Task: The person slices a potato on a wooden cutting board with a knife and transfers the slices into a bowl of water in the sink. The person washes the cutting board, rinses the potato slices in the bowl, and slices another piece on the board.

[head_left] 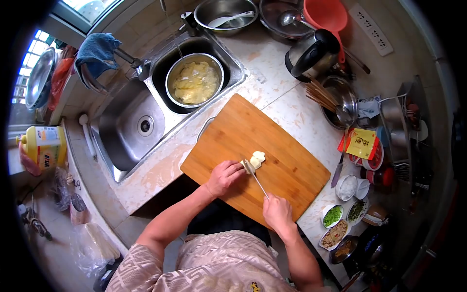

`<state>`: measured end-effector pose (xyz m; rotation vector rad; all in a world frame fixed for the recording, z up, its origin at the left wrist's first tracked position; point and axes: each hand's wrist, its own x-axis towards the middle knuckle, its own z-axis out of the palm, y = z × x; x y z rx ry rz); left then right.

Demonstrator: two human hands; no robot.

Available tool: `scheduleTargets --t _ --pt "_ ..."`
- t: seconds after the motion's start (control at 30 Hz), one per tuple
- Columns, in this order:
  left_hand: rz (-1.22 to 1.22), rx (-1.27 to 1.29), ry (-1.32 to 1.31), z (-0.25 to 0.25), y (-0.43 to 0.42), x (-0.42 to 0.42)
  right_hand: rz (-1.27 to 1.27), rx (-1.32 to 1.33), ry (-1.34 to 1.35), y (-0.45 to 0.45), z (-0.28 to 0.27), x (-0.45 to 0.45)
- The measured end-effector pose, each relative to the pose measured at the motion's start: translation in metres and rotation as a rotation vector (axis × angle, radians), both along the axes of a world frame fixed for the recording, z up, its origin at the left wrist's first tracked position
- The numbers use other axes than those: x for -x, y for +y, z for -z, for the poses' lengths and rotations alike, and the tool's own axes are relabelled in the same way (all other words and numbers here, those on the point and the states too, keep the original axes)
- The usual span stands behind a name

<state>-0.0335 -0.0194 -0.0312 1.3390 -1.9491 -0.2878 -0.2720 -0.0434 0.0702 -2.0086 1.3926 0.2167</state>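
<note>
A wooden cutting board (287,180) lies on the counter in front of me. My right hand (278,211) is closed round the handle of a kitchen knife (256,180), its blade pointing up and left across the board. With curled fingers my left hand (226,177) presses a pale yellow piece of food against the board, right beside the blade; the fingers partly hide it. Just past the blade, a few cut pale pieces (258,157) lie together. Their exact kind I cannot make out.
Water runs from the tap into a metal bowl (194,95) of pale yellow slices in the double sink (129,124). Small dishes of chopped greens (333,215) and minced food (335,235) stand at right. A kettle (314,56) and a chopstick-filled pot (348,92) stand behind.
</note>
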Motion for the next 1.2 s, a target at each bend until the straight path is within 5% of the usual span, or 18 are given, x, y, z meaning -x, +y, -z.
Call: scheduleTargets --t 1.2 --pt "-0.003 0.017 -0.012 0.005 0.002 -0.002 -0.019 -0.072 0.056 0.0 -0.008 -0.007"
